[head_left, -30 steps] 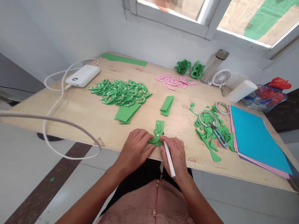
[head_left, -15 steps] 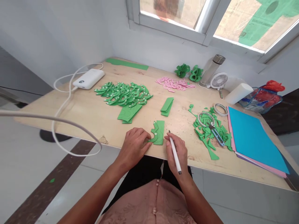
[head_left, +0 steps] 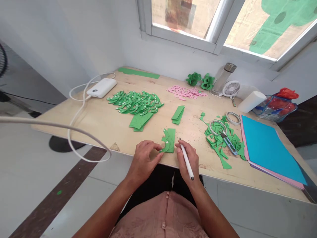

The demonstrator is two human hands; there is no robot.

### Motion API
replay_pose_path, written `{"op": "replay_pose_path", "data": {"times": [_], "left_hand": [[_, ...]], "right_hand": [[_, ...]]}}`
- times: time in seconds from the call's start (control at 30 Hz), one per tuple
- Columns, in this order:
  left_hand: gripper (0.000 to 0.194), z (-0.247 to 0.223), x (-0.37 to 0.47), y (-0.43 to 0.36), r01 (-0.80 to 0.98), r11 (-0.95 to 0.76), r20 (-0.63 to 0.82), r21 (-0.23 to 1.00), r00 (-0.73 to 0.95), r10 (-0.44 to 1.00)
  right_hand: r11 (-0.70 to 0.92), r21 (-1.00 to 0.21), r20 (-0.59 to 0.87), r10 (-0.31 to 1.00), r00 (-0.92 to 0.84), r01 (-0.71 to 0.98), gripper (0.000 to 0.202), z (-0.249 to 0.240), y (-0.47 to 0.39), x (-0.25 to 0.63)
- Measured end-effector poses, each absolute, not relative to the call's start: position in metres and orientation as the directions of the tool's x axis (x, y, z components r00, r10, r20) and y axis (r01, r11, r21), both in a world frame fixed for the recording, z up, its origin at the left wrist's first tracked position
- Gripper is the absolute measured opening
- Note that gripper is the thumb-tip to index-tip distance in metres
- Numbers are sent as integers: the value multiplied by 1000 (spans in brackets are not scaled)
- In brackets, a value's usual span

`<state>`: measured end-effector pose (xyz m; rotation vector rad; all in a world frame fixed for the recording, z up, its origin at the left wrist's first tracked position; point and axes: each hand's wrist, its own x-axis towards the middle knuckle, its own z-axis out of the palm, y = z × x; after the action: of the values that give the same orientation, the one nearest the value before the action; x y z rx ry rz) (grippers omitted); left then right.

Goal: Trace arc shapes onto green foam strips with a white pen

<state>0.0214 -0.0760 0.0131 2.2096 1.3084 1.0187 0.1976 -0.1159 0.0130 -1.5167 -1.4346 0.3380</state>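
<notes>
My left hand [head_left: 143, 162] pinches the lower end of a curved green paper cutout [head_left: 166, 145] between thumb and fingers. The cutout, with small white patches on it, lies over a folded green paper rectangle [head_left: 171, 135] near the table's front edge. To the right of the rectangle, my right hand [head_left: 187, 155] is closed around a white pen [head_left: 187, 162], its dark tip pointing away from me. Farther back lie a folded green strip [head_left: 177, 114] and a few green paper pieces [head_left: 140, 121] beside a heap of curved green cutouts [head_left: 136, 101].
Green scraps [head_left: 218, 147] lie at the right with scissors [head_left: 229, 144] and tape rolls [head_left: 233, 118] among them. Blue sheets [head_left: 269, 148] top a paper stack. A power bank [head_left: 102, 87] trails a white cable at the left. Pink cutouts [head_left: 185, 92] and a small fan [head_left: 231, 88] stand farther back.
The view has shifted slightly. My left fingers have spread a little and now pinch the cutout's end, which they covered more before. The pen stays in my right hand, almost unmoved.
</notes>
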Motion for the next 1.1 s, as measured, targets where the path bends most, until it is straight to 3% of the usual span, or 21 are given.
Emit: {"op": "replay_pose_path", "data": {"times": [0.17,0.4,0.47,0.63,0.73,0.93,1.1], "left_hand": [[3,15,41,-86,551,-541,449,635,307,839],[5,15,48,-79,536,-599,497,595,340,798],[12,14,45,-74,568,-628,497,532,391,775],[33,14,44,-50,528,-815,381,239,722,578],[31,12,42,-33,460,-881,356,113,809,468],[28,7,8,1,520,-854,394,7,784,481],[34,0,-28,33,638,-770,381,-14,716,586]], "right_hand": [[109,-912,270,886,378,396,29,2,-115,198],[51,-961,192,829,526,272,30,2,-106,197],[49,-968,181,812,555,244,31,7,-104,200],[36,-980,154,768,621,198,33,12,-102,211],[7,-982,129,747,653,187,34,10,-101,214],[-14,-990,85,727,681,139,35,7,-102,212],[-43,-991,52,735,676,123,33,7,-103,211]]}}
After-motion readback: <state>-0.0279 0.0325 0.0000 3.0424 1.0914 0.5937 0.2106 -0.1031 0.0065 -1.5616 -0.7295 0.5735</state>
